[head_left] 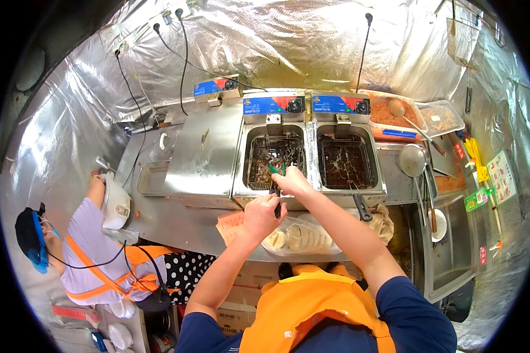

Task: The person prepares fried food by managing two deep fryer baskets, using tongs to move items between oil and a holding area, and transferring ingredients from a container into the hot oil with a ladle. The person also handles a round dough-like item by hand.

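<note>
My left hand [264, 215] is closed around the black handle of a wire fryer basket [254, 170] that sits in the left deep fryer [239, 170]. Just above the front rim of that fryer, my right hand [292, 181] grips a green tool [272, 169]. Two green parts of it stick out past my fingers over the basket; its kind is not clear. Dark oil with pale bubbles fills the basket area, and what is cooking there is hard to make out. Beside it, a second fryer basket [343, 160] sits in bubbling dark oil, its black handle [363, 207] jutting forward.
A clear tub of pale rounds [300, 238] stands below my forearms. Orange food with a ladle [397, 107] fills a tray at back right; a strainer [413, 160] lies nearer. At left, a co-worker in an orange apron [94, 267] reaches around a white cooker [117, 203].
</note>
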A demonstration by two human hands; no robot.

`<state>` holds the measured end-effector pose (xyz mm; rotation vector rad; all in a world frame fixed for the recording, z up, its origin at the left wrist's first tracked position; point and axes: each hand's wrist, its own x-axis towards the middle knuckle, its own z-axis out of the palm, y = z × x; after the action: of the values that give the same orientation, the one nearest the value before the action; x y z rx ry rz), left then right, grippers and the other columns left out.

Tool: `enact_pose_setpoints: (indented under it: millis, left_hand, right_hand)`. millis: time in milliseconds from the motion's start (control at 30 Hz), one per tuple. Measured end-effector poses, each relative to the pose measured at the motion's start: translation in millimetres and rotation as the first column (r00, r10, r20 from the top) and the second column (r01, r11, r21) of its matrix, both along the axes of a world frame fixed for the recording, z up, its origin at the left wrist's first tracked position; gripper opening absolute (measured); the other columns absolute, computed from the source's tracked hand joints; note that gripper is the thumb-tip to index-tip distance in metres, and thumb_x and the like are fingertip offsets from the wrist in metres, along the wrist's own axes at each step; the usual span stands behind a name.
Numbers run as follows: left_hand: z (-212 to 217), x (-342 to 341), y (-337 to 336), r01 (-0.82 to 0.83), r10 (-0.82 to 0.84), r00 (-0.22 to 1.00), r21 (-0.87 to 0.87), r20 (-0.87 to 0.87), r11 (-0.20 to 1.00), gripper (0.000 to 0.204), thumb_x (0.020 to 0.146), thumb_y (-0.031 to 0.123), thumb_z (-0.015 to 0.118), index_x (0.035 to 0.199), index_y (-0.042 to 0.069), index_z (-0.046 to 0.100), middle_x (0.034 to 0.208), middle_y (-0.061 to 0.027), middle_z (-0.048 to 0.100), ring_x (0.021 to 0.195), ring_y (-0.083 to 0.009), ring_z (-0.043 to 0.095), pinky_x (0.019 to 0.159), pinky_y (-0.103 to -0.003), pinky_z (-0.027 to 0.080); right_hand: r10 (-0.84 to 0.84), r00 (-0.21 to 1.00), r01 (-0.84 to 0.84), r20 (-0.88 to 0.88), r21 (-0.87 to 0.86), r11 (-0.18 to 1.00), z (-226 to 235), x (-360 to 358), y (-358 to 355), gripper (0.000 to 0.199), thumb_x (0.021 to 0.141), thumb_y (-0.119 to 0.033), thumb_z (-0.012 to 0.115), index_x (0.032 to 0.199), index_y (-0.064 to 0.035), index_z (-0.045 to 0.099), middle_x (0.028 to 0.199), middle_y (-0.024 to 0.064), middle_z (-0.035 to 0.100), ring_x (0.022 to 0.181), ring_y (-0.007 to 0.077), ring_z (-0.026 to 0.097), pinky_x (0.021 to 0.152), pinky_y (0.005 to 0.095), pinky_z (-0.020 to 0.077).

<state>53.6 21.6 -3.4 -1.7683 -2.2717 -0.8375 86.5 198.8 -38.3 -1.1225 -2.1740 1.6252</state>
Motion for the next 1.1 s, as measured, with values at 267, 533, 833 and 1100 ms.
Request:
enact_pose_setpoints:
  millis: [267,533,833,1100]
  left_hand:
    - [-16.4,-6.6,-10.7,-0.013,0.013,1.0,0.03,-0.003,0.999,0.017,0.085,0.02,0.076,0.084,0.005,0.069,0.08,-0.0079,0.07,0.073,-0.0268,0.069,0.063,-0.037,0.056]
    - [-23.1,-6.0,-14.5,0.038,-0.045,0.998,0.189,0.032,0.981,0.013,0.084,0.014,0.075,0.086,0.002,0.071,0.087,-0.0105,0.074,0.07,-0.0266,0.071,0.06,-0.035,0.057]
    - [-22.3,-7.2,-19.2,0.07,-0.077,0.996,0.144,0.041,0.987,0.012,0.085,0.012,0.075,0.09,0.001,0.071,0.091,-0.0131,0.075,0.075,-0.0297,0.072,0.064,-0.037,0.058]
    - [-18.5,-9.5,-17.4,0.084,-0.089,0.995,0.097,0.041,0.992,0.011,0.086,0.013,0.073,0.088,0.003,0.07,0.086,-0.0093,0.072,0.067,-0.0285,0.069,0.058,-0.036,0.055]
  right_hand:
    - [0.076,0.956,-0.036,-0.282,0.143,0.989,-31.3,138.9,-69.8,0.035,0.097,-0.028,0.064,0.1,0.0067,0.064,0.081,0.0168,0.069,0.073,0.0212,0.067,0.068,0.0388,0.0515]
    - [0.031,0.984,-0.067,0.174,0.201,0.977,-63.9,280.9,-110.7,0.036,0.096,-0.029,0.064,0.114,0.0025,0.067,0.086,0.0189,0.071,0.08,0.0327,0.071,0.073,0.0391,0.0544]
    - [-0.778,0.597,0.522,-0.196,-0.641,0.562,-9.8,288.7,-60.7,0.042,0.108,-0.037,0.049,0.123,0.0008,0.058,0.102,0.0156,0.073,0.084,0.0218,0.072,0.075,0.0384,0.0598]
    - [-0.71,0.651,0.416,-0.267,-0.657,0.629,4.2,227.8,9.0,0.015,0.101,-0.017,0.062,0.098,-0.0029,0.058,0.081,0.0059,0.062,0.059,0.0107,0.052,0.051,0.0274,0.0447]
